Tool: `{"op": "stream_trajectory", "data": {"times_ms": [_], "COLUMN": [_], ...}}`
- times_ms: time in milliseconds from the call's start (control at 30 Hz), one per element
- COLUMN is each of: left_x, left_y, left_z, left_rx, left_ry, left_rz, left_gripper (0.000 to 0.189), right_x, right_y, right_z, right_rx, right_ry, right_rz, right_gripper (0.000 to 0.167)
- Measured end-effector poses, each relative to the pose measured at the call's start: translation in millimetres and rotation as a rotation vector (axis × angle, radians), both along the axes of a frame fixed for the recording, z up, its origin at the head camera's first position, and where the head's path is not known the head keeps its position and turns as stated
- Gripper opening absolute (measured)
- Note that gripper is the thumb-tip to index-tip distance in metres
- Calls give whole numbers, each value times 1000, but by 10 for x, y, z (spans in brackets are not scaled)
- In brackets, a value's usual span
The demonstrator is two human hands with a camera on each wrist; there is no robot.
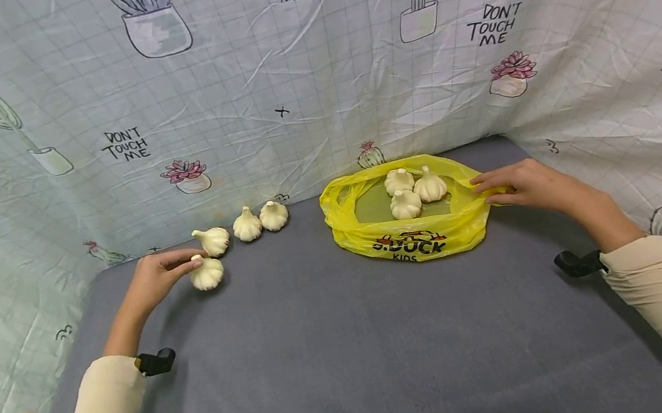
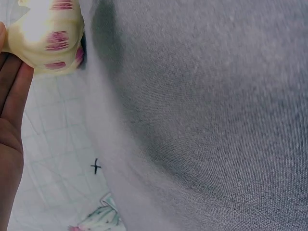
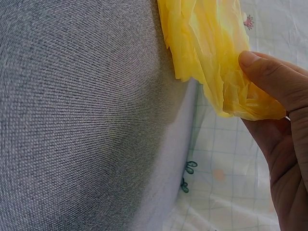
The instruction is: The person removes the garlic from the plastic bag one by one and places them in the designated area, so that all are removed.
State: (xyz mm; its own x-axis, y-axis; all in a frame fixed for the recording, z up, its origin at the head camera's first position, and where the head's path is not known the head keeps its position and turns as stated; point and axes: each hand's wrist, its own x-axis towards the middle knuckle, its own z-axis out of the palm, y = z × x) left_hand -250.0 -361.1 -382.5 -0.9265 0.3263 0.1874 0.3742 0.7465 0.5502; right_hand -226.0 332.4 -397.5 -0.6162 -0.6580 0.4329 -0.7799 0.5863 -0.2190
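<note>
Head: near the far left corner of the gray table [image 1: 341, 349], the left hand [image 1: 157, 277] pinches a garlic bulb [image 1: 208, 275]; near the far right, the right hand [image 1: 525, 184] pinches a yellow plastic bag [image 1: 365, 238], its lettering [image 1: 412, 246] partly creased away. Left wrist: glare blanches the cropped bulb. Right wrist: bag hides fingertips.

Beyond the grey tablecloth [image 1: 343, 363] and along both its sides hangs a wrinkled white grid-patterned curtain [image 1: 244, 68], printed with potted cacti [image 1: 420, 22], pink succulents [image 1: 190, 178], small black crosses [image 1: 282, 111] and "DON'T TOUCH ME" lettering [image 1: 495, 25].
</note>
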Motion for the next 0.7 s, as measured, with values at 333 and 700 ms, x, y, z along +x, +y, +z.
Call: {"op": "stream_trajectory", "data": {"times_ms": [333,700], "left_x": [-70,-207], "left_y": [-99,-83], "left_z": [-69,-162], "left_rx": [46,62], "left_ry": [-72,-120], "left_rz": [42,38], "left_gripper": [30,33], "right_x": [-29,3], "right_y": [2,-29], "right_z": [-24,5], "right_rx": [-12,-15], "right_ry": [44,9], "right_rz": [25,16], "right_gripper": [36,37]}}
